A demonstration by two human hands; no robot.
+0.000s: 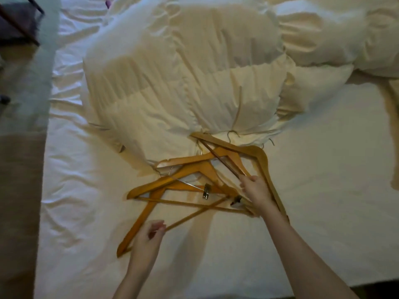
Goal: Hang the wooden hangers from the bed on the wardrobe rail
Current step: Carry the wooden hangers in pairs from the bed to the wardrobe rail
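Observation:
Several wooden hangers (194,169) lie tangled in a pile on the white bed sheet (313,190), their metal hooks pointing toward the duvet. My left hand (149,236) is closed on the crossbar of the nearest hanger (140,221), at the pile's lower left. My right hand (257,190) pinches the dark crossbar (220,160) of a hanger at the pile's right side. One hanger carries metal clips (206,192). The wardrobe rail is not in view.
A folded cream duvet (183,72) lies behind the hangers, with pillows (334,33) at the back right. The bed's left edge (46,147) borders a carpeted floor (19,190). Dark furniture legs (21,20) stand at the top left.

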